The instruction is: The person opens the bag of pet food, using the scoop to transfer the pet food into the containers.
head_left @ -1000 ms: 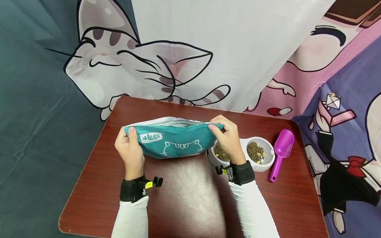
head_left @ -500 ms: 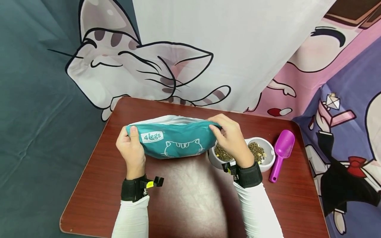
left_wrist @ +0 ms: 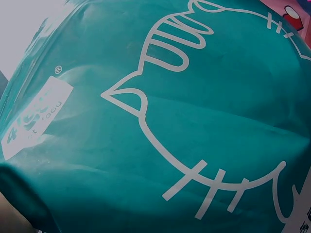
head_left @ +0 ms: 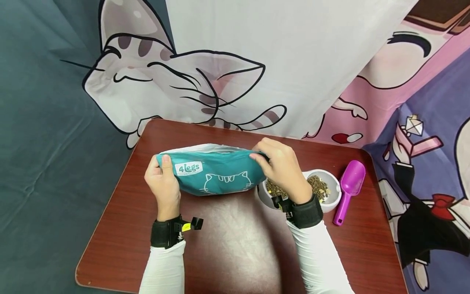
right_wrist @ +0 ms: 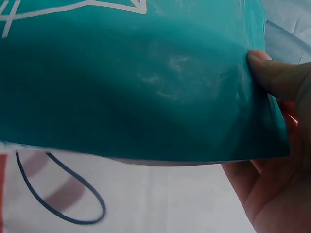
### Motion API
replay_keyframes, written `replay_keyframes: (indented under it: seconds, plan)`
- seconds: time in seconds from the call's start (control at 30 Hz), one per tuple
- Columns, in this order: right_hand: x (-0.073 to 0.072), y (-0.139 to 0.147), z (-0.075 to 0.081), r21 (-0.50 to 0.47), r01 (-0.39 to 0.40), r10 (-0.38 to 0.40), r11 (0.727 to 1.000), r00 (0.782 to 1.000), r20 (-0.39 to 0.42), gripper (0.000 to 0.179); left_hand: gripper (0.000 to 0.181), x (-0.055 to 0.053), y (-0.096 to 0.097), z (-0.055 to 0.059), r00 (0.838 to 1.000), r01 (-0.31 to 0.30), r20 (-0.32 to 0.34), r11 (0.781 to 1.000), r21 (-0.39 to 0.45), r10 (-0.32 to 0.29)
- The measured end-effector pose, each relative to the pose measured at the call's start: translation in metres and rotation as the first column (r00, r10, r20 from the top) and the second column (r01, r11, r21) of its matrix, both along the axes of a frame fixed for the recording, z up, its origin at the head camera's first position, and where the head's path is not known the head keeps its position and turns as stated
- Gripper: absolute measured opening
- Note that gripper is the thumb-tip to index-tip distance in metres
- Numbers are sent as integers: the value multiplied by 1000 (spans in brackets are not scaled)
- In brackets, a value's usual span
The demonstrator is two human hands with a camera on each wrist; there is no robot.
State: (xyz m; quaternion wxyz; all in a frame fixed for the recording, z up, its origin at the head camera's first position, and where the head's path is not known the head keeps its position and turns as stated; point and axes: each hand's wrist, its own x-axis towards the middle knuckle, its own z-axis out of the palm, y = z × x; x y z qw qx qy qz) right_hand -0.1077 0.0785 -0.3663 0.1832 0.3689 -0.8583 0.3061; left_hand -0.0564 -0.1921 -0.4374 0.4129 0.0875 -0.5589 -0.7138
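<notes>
A teal pet food bag with a white cat outline and a "4Legs" label is held up over the table, its top edge toward the back. My left hand grips its left top corner, thumb on the front face. At the right top corner my right hand pinches the edge between thumb and fingers. In the right wrist view the thumb lies on the teal front, fingers behind. The left wrist view is mostly filled by the bag's printed front; only a sliver of the left hand shows there.
A white double bowl with brown kibble in both sides stands behind the right wrist, partly hidden. Right of it lies a purple scoop. The brown table backs onto a curtain with cartoon prints.
The right hand has shifted slightly inward along the bag's top edge, and its wrist has turned. The bag's mouth looks narrower at the right. The left hand keeps its grip.
</notes>
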Motion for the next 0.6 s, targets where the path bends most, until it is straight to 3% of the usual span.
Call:
replay_keyframes:
  seconds: [0.13,0.33,0.43,0.6]
  plan:
    - [4,-4,5,121,70,-63,990,996,-64,4,27,-1,0,0,1000,-3,11,1000,1,3]
    - [14,-21,17,293,158,-104,943,976,-191,21,27,-1,-1,0,1000,-19,24,1000,-22,19]
    - [15,-28,20,284,97,-55,954,987,-152,13,28,0,-1,0,999,-30,34,999,-32,32]
    - [9,-28,12,188,22,-9,982,998,-69,10,22,1,-1,2,997,-43,58,999,-10,43]
